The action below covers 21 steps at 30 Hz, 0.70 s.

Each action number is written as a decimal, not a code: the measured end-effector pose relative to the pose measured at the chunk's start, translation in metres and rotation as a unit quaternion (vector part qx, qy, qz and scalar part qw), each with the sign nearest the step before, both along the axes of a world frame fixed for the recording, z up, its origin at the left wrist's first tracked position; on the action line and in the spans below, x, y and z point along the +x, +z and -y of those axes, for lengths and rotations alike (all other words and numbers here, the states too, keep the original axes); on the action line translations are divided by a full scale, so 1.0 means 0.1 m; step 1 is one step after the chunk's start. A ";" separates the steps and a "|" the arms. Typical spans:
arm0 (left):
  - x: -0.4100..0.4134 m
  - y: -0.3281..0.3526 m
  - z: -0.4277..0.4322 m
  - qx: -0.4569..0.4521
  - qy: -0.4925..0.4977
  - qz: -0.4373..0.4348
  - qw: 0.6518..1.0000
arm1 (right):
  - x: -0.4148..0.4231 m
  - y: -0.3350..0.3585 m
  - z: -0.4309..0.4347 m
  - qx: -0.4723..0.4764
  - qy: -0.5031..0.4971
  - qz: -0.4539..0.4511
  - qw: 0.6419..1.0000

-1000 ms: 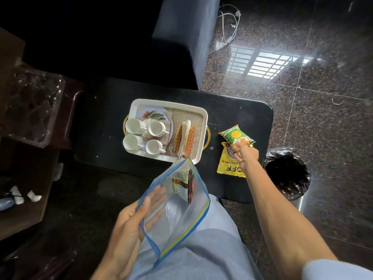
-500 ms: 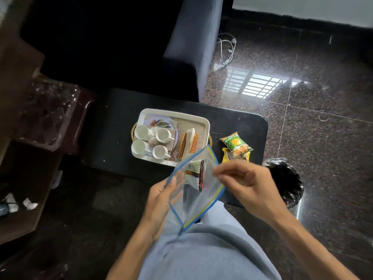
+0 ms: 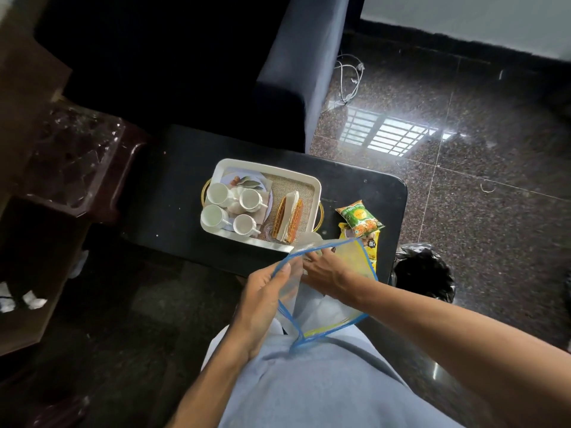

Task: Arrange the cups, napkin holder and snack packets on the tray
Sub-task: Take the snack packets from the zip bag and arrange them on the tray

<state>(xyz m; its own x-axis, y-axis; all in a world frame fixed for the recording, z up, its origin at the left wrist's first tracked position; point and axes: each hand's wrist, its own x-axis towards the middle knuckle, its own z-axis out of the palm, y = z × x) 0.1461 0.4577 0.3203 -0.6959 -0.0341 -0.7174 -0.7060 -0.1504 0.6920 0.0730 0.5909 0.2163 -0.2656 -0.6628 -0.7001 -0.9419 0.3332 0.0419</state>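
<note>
Down at the centre of the frame, the left hand (image 3: 262, 291) pinches the blue-edged rim of a clear zip bag (image 3: 332, 291), fingers closed on the plastic, while the right hand (image 3: 324, 271) reaches inside the bag's mouth; whether its fingers grip anything cannot be told. Above them, a white tray (image 3: 317, 193) sits on the black table (image 3: 173, 186), holding four white cups (image 3: 216, 216) on its left side and the napkin holder (image 3: 289, 219) to their right. Right of the tray, on the table, a green snack packet (image 3: 360, 219) lies over a yellow packet (image 3: 370, 247), which the bag partly covers.
</note>
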 end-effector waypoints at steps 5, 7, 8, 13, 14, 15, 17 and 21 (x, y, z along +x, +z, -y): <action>0.03 -0.02 -0.02 -0.006 -0.018 -0.026 0.999 | 0.03 -0.23 -0.07 -0.061 -0.005 -0.017 0.998; 0.04 -0.05 -0.04 -0.014 -0.018 -0.033 0.999 | 0.00 -0.19 -0.04 -0.077 -0.025 0.011 0.997; 0.04 -0.06 -0.05 -0.017 -0.019 -0.038 0.999 | -0.01 -0.15 -0.03 -0.083 -0.034 0.027 0.996; 0.02 -0.09 -0.08 -0.040 -0.001 -0.050 0.998 | -0.10 0.21 0.03 -0.090 -0.008 0.062 0.994; 0.01 -0.10 -0.08 -0.043 0.003 -0.050 0.998 | -0.11 0.33 0.03 -0.094 -0.006 0.075 0.993; 0.01 -0.11 -0.06 -0.044 0.008 -0.049 0.998 | -0.12 0.45 0.02 -0.107 -0.003 0.085 0.991; -0.01 -0.11 -0.02 -0.042 0.020 -0.045 0.998 | -0.13 0.71 -0.04 -0.153 -0.003 0.089 0.984; -0.01 -0.12 0.11 -0.024 0.046 -0.025 0.998 | -0.17 1.28 -0.26 -0.284 -0.065 0.128 0.948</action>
